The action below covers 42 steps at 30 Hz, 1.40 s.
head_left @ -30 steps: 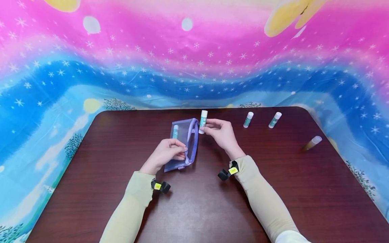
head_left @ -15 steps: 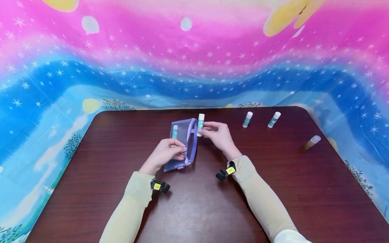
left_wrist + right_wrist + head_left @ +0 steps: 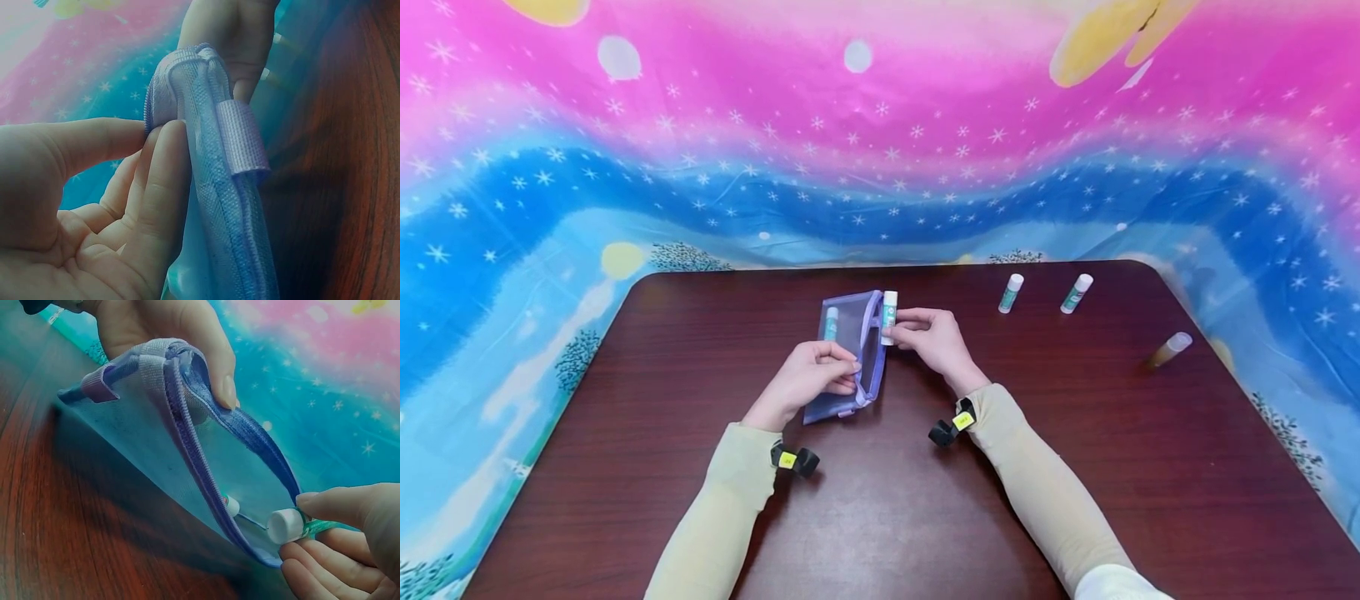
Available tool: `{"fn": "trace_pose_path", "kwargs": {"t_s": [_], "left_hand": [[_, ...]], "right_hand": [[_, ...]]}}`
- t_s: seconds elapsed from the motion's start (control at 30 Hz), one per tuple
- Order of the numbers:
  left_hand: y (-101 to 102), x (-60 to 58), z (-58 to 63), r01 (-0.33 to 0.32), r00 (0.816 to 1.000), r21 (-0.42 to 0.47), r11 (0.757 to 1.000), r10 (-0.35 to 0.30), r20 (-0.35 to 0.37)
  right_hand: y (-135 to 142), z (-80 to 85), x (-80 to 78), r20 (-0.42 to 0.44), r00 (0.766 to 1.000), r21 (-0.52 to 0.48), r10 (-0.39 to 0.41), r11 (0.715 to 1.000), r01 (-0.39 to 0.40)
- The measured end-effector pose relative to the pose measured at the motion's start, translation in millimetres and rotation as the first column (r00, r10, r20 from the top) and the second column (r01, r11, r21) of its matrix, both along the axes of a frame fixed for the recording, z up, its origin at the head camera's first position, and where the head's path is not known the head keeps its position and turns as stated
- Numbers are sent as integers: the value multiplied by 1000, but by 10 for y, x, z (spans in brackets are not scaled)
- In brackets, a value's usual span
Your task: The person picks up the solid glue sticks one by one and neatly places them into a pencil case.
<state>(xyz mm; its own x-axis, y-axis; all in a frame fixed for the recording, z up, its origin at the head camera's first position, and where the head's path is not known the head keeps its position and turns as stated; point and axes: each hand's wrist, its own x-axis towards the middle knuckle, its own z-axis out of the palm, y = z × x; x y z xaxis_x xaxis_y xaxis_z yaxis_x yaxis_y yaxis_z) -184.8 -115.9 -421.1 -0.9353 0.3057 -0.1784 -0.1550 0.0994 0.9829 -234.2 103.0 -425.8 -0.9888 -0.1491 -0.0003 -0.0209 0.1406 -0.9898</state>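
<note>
Snowflake cloth (image 3: 925, 158) behind, dark table (image 3: 865, 517) below. Best, I'd say: purple pouch (image 3: 852, 321) wide, held glue stick (image 3: 890, 308) squared to its mouth. My left hand (image 3: 805, 375) pinches the rim, enclosed glue stick (image 3: 831, 323) just beyond; my right hand (image 3: 934, 339) pinches its stick beside that mouth; rightward, two spare glue sticks (image 3: 1011, 293) (image 3: 1077, 294), one blurry tube (image 3: 1171, 350).

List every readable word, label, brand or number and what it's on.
Nothing legible.
Left yellow wrist tag: marks too small.
Right yellow wrist tag: marks too small.
Held tube: label print too small.
Bagged tube in purple pouch: label blurred.
Two back tubes: label print too small.
Far-right tube: blurred, no text made out.
</note>
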Motion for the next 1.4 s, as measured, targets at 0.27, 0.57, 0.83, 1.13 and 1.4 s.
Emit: {"fn": "trace_pose_path", "kwargs": {"t_s": [0.27,0.57,0.83,1.13,1.4], "left_hand": [[8,-2,8,1,1000,-5,1000,-1,-6],[17,-3,12,-2,1000,4,1000,2,10],[6,0,15,6,1000,20,1000,-7,14],[18,111,303,22,1000,17,1000,-22,12],[12,137,352,20,1000,7,1000,-20,1]], "right_hand": [[-21,-121,-33,97,995,-22,3,1000,-1],[-53,-142,-11,92,995,-38,34,999,-31],[-53,-134,-14,49,998,-16,37,999,-37],[-4,-90,-22,-20,1000,-7,10,1000,-10],[77,72,-25,-76,995,-31,-60,998,57]]}}
